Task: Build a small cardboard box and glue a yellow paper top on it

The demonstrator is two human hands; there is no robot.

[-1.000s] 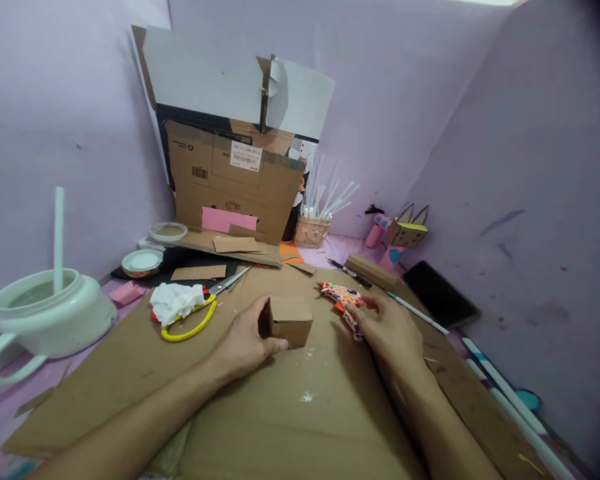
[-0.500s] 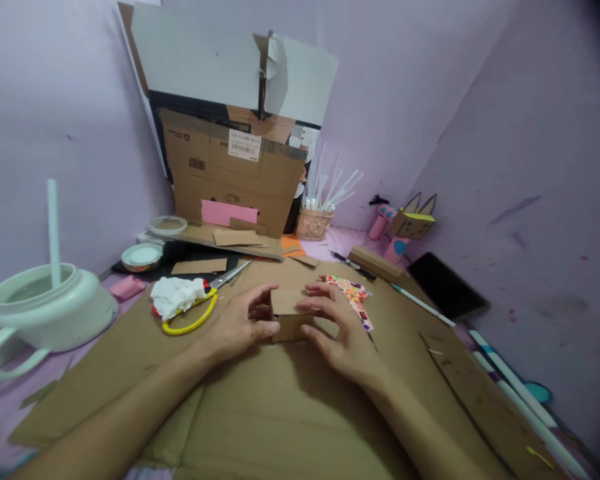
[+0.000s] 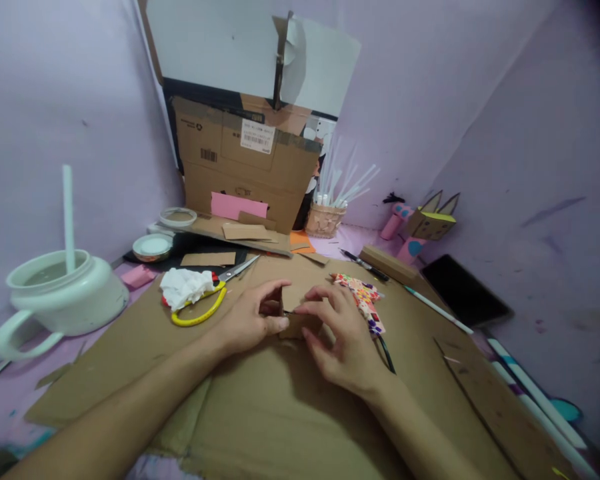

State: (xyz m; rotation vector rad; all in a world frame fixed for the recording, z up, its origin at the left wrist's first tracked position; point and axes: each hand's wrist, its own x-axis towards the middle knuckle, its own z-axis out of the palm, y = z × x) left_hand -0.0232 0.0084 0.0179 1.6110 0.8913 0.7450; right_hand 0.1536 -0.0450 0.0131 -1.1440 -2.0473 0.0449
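A small cardboard box [image 3: 295,327] stands on the big cardboard sheet [image 3: 260,427], between my two hands. My left hand [image 3: 253,317] grips its left side, thumb at the front and fingers behind. On the right, my right hand [image 3: 337,333] has curved fingers over the box's top, with the index fingertip at the top front edge and the thumb by the front face. Part of the box is hidden behind my fingers. Just beyond my right hand lies a colourful patterned glue gun [image 3: 363,297] with a dark cord. Yellow-handled scissors [image 3: 200,317] rest left of my left hand.
White crumpled tissue [image 3: 185,287] lies on the scissors. A pale green pot [image 3: 70,303] with a stick stands left. Behind are cardboard strips [image 3: 247,232], a basket [image 3: 325,220] of glue sticks and a cardboard box [image 3: 230,160]. A phone [image 3: 465,290] and paintbrush [image 3: 440,310] lie right.
The view has shifted, so everything sits further right. My right hand's index finger has moved left along the box's top edge; my left hand keeps its hold.
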